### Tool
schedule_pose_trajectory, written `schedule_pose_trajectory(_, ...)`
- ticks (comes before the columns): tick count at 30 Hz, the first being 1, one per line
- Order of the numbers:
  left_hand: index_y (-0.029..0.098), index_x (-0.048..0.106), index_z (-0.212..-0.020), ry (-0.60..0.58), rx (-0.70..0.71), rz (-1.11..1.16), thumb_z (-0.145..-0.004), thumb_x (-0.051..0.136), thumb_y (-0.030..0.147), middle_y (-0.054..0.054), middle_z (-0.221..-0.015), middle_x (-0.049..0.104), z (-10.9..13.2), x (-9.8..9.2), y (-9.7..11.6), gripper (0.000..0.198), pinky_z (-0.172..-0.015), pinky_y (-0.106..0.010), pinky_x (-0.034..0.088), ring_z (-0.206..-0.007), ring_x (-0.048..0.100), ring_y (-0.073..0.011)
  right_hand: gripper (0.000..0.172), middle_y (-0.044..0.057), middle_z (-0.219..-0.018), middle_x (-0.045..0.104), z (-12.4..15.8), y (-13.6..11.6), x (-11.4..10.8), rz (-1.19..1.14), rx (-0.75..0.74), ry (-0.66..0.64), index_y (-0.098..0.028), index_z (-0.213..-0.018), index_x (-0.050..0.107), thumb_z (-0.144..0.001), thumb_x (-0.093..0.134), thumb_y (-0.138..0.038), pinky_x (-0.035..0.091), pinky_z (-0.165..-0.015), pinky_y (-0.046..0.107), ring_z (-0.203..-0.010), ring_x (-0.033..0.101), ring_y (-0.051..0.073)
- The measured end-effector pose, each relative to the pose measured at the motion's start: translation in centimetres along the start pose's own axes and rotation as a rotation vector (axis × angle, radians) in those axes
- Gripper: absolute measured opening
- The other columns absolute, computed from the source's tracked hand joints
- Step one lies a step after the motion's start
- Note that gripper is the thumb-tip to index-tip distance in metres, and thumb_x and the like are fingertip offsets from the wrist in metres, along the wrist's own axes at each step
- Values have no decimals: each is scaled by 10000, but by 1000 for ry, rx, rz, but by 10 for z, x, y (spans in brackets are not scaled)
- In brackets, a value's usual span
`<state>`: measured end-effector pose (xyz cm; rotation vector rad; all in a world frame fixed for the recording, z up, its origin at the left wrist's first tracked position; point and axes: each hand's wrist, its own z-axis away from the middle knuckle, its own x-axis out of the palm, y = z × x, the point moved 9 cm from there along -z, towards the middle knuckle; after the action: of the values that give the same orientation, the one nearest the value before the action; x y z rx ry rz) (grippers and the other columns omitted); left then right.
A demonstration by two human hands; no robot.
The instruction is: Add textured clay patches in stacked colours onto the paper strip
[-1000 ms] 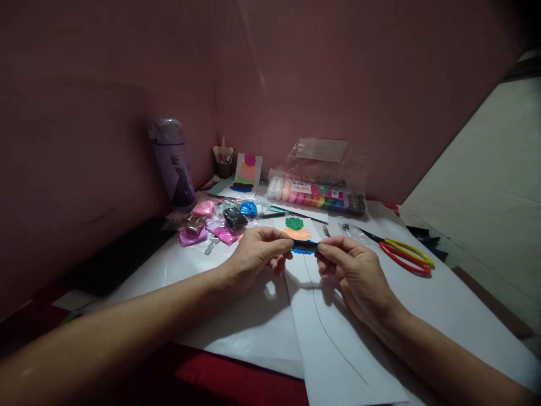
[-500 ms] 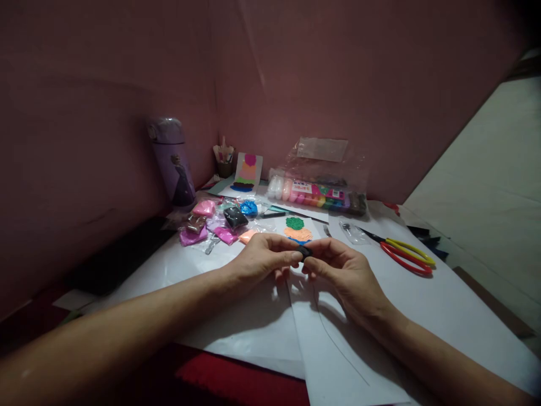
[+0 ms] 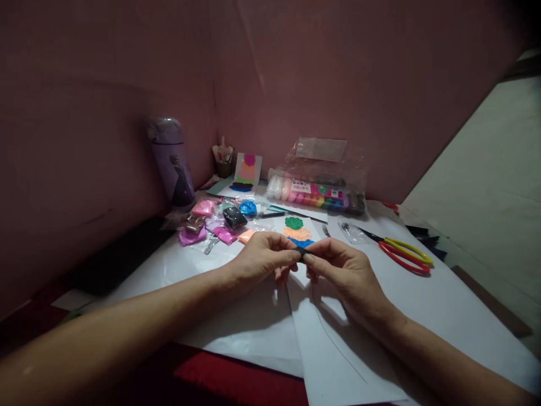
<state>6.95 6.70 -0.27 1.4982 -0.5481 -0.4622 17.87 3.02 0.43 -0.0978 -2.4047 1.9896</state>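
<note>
Both hands meet over the white paper (image 3: 338, 349) and pinch one small lump of black clay (image 3: 301, 252) between their fingertips. My left hand (image 3: 260, 260) grips it from the left, my right hand (image 3: 346, 270) from the right. Only a sliver of the clay shows between the fingers. Just beyond the hands lies a small white card (image 3: 310, 225) with green, orange and blue clay shapes (image 3: 296, 232) pressed on it.
Loose clay lumps in plastic wraps (image 3: 220, 223) lie at the left. A bagged pack of coloured clay sticks (image 3: 316, 192) stands at the back, beside a finished clay card (image 3: 247, 172) and a purple bottle (image 3: 173, 163). Red-and-yellow scissors (image 3: 401, 254) lie to the right.
The black clay was stretched into a strip between my hands; they have come together and pressed it into a small lump.
</note>
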Motion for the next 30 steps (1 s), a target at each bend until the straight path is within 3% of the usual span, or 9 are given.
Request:
schedule_pose_trajectory(5,111,558,-633,115,35,33,-711,658,257,16,-518,568,0,-10,1,195,-371,-171,338,-351,460,-48,138,-26,-540,585,-4,7,-18,-79,-3,134,-164,-717,634,-702,726,-266,440,-485,236,-479,520,103)
schedule_pose_trajectory(9,115,585,-689,145,71,80,-730,663,292,2,-595,605,-1,-19,-2,197,-376,-165,333,-381,477,-44,208,-10,-544,595,-5,16,-28,-125,72,222,-151,-738,646,-666,760,-309,426,-432,224,-478,529,112)
schedule_pose_trajectory(16,122,675,-922,8,64,108,-727,687,298,4,-625,594,-2,-9,-4,263,-436,-185,395,-448,489,-55,272,19,-641,663,-5,15,-16,-110,76,101,-154,-828,675,-667,772,-350,476,-524,228,-564,588,119)
schedule_pose_trajectory(20,110,694,-869,-77,31,60,-722,689,294,-35,-727,645,-1,1,-4,235,-450,-177,378,-468,493,-47,248,33,-718,685,-3,8,-3,-103,32,11,-166,-839,682,-670,770,-325,489,-552,243,-645,619,147)
schedule_pose_trajectory(25,84,674,-753,-32,28,-23,-688,704,288,-10,-565,590,1,-1,0,217,-429,-189,348,-421,475,-64,240,32,-708,690,0,4,2,10,23,2,-180,-823,680,-665,765,-341,502,-547,259,-639,627,159)
schedule_pose_trajectory(30,76,645,-715,-51,28,-60,-704,669,259,-25,-589,595,-1,1,0,185,-427,-197,359,-422,484,-71,211,20,-637,662,1,0,2,46,14,6,-172,-766,685,-686,746,-358,487,-512,245,-583,600,142)
